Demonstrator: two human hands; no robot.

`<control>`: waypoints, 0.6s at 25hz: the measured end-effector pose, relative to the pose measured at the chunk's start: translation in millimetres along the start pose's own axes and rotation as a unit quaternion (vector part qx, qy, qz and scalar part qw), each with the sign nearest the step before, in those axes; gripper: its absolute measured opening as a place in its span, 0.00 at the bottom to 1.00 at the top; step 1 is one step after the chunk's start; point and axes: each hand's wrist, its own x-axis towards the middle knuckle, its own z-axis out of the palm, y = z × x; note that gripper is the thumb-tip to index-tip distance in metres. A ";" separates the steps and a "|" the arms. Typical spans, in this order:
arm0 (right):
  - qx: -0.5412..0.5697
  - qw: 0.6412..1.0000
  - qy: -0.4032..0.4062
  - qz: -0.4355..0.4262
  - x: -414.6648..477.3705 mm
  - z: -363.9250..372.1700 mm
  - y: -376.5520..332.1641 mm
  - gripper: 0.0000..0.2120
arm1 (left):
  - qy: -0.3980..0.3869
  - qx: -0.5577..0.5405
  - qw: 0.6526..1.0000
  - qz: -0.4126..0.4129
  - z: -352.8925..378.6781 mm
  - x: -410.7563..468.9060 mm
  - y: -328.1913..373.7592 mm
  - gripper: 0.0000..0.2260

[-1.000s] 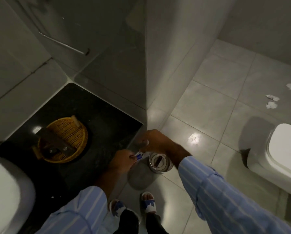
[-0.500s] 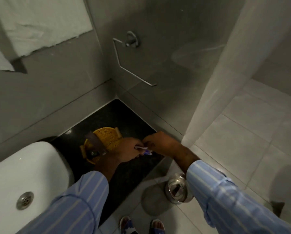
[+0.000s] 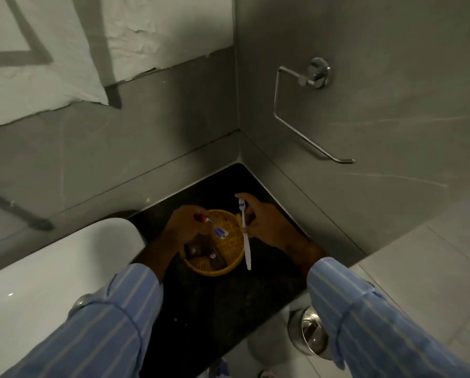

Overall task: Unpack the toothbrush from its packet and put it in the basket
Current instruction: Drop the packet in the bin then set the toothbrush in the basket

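we have the toothbrush [image 3: 245,236] pinched in our right hand [image 3: 266,225], out of its wrap, standing nearly upright over the right rim of the basket [image 3: 229,261], head up and handle end hanging just past the rim. our left hand [image 3: 183,230] is closed on a small tube [image 3: 219,231], red cap up by the fingers, and hovers above the basket. the risk, as we judge it, is the drop: the handle tip sits outside the rim, so letting go here could send the brush onto the counter [image 3: 206,304] or off its edge to the floor. it is longer than the basket is wide, so it may lean and tip the light basket. dark packets already fill the near side. the counter is black polished stone wedged in a grey tiled corner, sink [image 3: 37,268] to the left, a metal bin [image 3: 311,334] below, a bare rail [image 3: 299,115] on the wall. light is dim.
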 end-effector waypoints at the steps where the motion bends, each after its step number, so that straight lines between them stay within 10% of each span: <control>1: 0.007 1.000 0.002 0.006 13.5 3.6 -1.9 0.39 | 0.006 0.009 1.000 0.002 -7.1 9.9 -1.6 0.06; 15: 0.033 0.988 0.018 0.152 133.0 57.7 52.9 0.30 | -0.114 0.159 0.981 0.014 14.3 125.0 -35.4 0.16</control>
